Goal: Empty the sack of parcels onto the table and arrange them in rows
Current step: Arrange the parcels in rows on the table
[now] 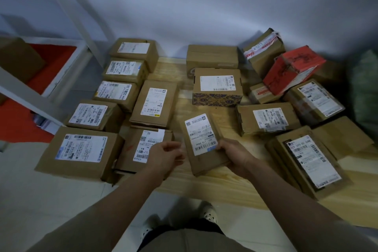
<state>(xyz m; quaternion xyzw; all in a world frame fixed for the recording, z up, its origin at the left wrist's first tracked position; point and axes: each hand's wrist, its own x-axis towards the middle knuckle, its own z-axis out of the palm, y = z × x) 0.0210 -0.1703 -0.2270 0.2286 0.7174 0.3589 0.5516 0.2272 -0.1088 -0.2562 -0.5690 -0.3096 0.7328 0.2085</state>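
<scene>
Many brown cardboard parcels with white labels lie on a low wooden table [221, 182]. My right hand [235, 154] grips the near right side of a flat labelled parcel [201, 143] at the table's middle front, tilted up. My left hand [165, 156] hovers just left of that parcel with loosely curled fingers, holding nothing, above a parcel marked 001 [143, 147]. A straight column of several parcels [120, 71] runs along the left edge. A second column holds a tall parcel [153, 103]. Loose parcels, among them a red one [292, 69], are heaped at the right.
A white metal shelf frame [61, 63] with red panels stands at the left. A green sack [366, 88] shows at the far right edge. The white wall lies behind the table. My feet [208, 213] stand on the pale floor at the table's front edge.
</scene>
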